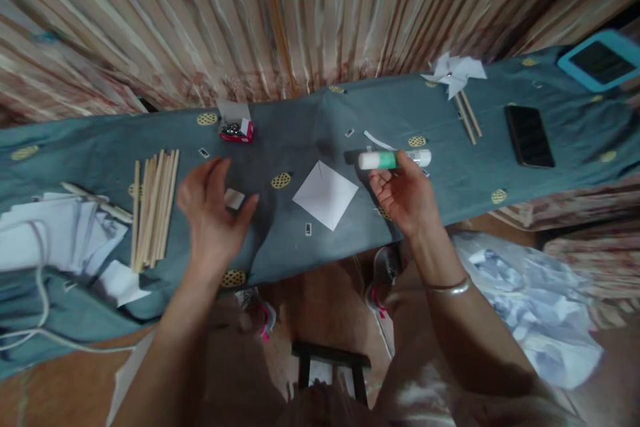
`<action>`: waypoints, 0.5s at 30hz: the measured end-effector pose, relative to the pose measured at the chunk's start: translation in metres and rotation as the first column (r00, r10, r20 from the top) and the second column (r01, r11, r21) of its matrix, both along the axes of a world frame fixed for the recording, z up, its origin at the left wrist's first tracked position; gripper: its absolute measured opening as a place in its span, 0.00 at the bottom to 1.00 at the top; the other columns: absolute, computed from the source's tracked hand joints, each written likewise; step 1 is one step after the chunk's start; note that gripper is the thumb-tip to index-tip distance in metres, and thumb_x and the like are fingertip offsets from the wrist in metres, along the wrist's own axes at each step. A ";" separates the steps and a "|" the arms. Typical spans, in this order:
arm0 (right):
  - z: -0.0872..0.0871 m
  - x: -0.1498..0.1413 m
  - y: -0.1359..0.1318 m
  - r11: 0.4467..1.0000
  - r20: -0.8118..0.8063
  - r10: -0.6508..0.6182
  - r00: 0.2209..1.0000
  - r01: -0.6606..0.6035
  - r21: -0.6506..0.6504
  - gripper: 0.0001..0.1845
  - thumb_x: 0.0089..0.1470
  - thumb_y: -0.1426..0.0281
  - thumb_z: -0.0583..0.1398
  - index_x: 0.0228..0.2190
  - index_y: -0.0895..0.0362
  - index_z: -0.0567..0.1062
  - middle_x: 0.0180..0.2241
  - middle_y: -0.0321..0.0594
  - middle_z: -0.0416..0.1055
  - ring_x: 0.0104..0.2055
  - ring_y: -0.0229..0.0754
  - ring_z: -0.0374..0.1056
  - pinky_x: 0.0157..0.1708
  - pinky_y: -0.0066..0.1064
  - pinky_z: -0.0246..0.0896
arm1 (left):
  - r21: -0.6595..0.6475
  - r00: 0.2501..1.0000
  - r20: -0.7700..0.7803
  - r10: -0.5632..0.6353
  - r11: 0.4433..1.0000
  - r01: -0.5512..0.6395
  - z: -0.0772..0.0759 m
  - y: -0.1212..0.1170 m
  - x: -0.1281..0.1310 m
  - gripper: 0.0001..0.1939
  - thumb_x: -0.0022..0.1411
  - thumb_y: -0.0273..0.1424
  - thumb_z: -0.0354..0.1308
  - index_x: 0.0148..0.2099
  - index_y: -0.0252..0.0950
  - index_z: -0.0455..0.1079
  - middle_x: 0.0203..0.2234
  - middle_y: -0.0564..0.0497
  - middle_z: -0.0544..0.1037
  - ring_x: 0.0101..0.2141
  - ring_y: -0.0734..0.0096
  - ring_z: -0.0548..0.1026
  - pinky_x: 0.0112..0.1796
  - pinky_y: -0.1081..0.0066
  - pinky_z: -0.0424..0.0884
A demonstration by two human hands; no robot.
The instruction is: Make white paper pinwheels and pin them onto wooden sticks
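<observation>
My right hand (407, 197) grips a white and green glue stick (387, 160), held level between thumb and fingers over the cloth. A thin white strip (377, 140) curves just behind it. In the middle lies a white paper square (326, 197) with fold lines, one corner toward me; neither hand touches it. My left hand (213, 213) hovers to its left, thumb and fingers apart, nothing in it. Between those fingers a small pale flat piece (234, 198) shows, seemingly on the cloth.
Left: wooden sticks (156, 207), paper sheets (55, 227), a pen-like thing (97, 201), a white cable (43, 297). Behind stands a small red box (237, 131) of metal bits. Right: paper pinwheel (455, 73), two sticks (467, 117), phone (530, 136), blue-framed tablet (603, 60). A plastic bag (530, 307) sits below.
</observation>
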State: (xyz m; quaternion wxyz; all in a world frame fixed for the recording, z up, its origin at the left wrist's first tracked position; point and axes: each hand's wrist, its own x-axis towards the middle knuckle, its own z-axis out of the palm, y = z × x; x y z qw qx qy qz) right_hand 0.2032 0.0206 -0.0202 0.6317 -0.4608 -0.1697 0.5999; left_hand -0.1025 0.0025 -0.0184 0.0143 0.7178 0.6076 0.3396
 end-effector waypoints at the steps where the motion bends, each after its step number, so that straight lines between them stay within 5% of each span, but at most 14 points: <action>1: 0.002 0.001 -0.001 1.000 -0.048 -0.008 0.999 0.007 -0.024 0.10 0.54 0.61 0.65 0.30 0.55 0.74 0.24 0.32 0.77 0.26 0.30 0.74 0.31 0.19 0.74 | -0.074 0.999 -0.011 0.032 0.997 -0.033 0.000 0.002 -0.011 0.31 0.58 0.43 0.63 0.60 0.35 0.67 0.55 0.36 0.71 0.56 0.43 0.69 0.57 0.46 0.64; 5: 0.010 0.002 -0.006 0.995 -0.110 0.008 0.994 -0.019 -0.093 0.12 0.54 0.59 0.66 0.29 0.55 0.75 0.24 0.34 0.78 0.23 0.30 0.74 0.25 0.18 0.72 | -0.273 0.994 -0.032 0.104 0.956 -0.108 -0.004 0.003 -0.036 0.21 0.55 0.42 0.64 0.48 0.37 0.73 0.44 0.42 0.79 0.45 0.49 0.77 0.49 0.51 0.72; 9: 0.012 -0.005 -0.015 0.994 -0.103 0.006 0.995 -0.018 -0.109 0.14 0.48 0.60 0.71 0.28 0.55 0.75 0.22 0.30 0.77 0.21 0.29 0.72 0.23 0.15 0.70 | -0.322 0.994 0.036 0.107 0.943 -0.090 -0.002 0.000 -0.027 0.13 0.56 0.38 0.63 0.43 0.39 0.76 0.39 0.46 0.81 0.39 0.55 0.78 0.44 0.56 0.74; 12: 0.012 -0.015 -0.026 0.995 -0.089 0.022 0.996 -0.031 -0.097 0.16 0.39 0.63 0.75 0.25 0.55 0.75 0.20 0.28 0.75 0.21 0.28 0.72 0.24 0.15 0.71 | -0.337 0.966 0.256 0.046 0.941 0.044 -0.001 -0.007 0.000 0.14 0.55 0.38 0.64 0.43 0.39 0.76 0.38 0.48 0.81 0.35 0.62 0.79 0.40 0.62 0.76; 15: 0.013 -0.025 -0.038 0.992 -0.087 0.084 0.993 -0.092 -0.089 0.18 0.35 0.63 0.77 0.25 0.56 0.77 0.21 0.29 0.76 0.21 0.29 0.71 0.25 0.15 0.71 | -0.329 0.844 0.531 -0.076 0.899 0.288 -0.003 -0.015 0.032 0.15 0.53 0.38 0.66 0.42 0.38 0.76 0.39 0.49 0.81 0.38 0.65 0.79 0.43 0.65 0.77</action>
